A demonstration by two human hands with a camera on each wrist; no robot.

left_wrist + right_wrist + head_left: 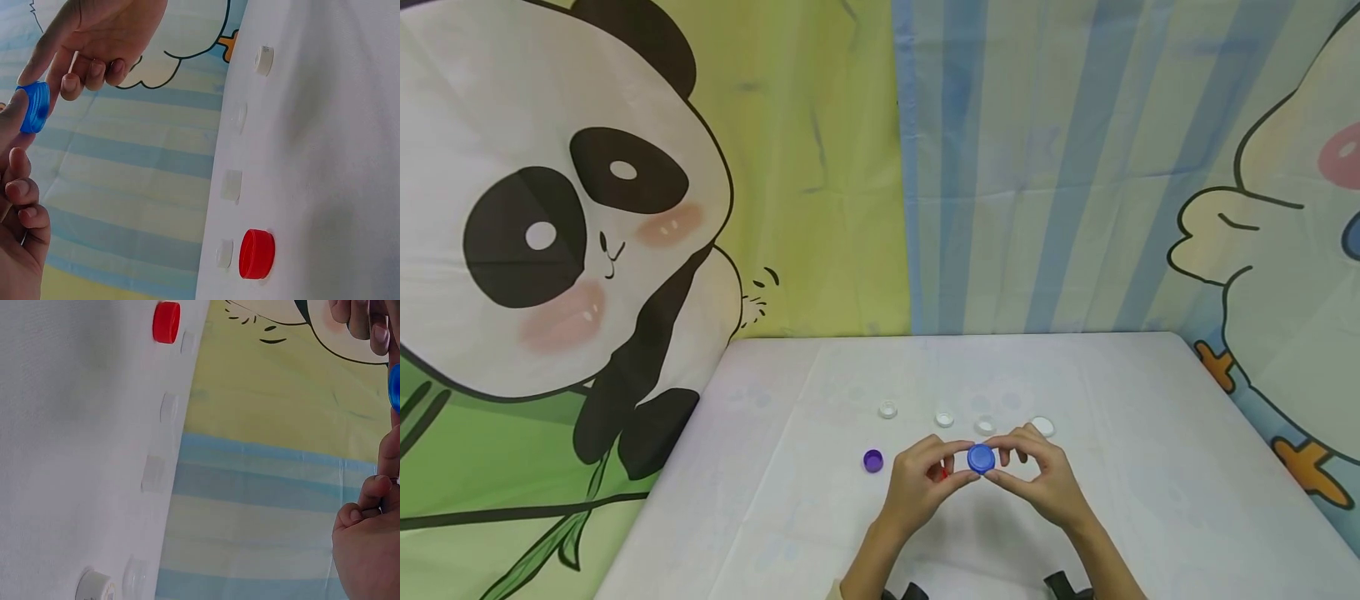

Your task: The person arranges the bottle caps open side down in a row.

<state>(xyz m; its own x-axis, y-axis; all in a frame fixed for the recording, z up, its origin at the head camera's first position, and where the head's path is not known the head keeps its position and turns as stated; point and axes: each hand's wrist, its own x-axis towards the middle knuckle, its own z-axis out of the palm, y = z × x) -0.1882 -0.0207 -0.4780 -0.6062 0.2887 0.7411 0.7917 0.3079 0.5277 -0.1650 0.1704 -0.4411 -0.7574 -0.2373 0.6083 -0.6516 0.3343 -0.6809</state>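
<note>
Both hands hold a blue bottle cap (981, 458) between them, lifted above the table. My left hand (919, 479) pinches its left side with thumb and index finger, the other fingers curled. On the opposite side, my right hand (1045, 475) pinches it the same way. The cap's ridged edge shows in the left wrist view, where the left hand (25, 219) is below it and the right hand (112, 31) above. A red bottle cap (257, 254) lies on the table, mostly hidden behind the left hand in the head view.
A purple cap (872, 461) lies left of the hands. Behind them stands a row of pale caps, among them a white one (888, 409), another (944, 419) and a translucent one (985, 426). A white printed cap (264, 60) is nearer. Printed curtains stand behind the white table (790, 517).
</note>
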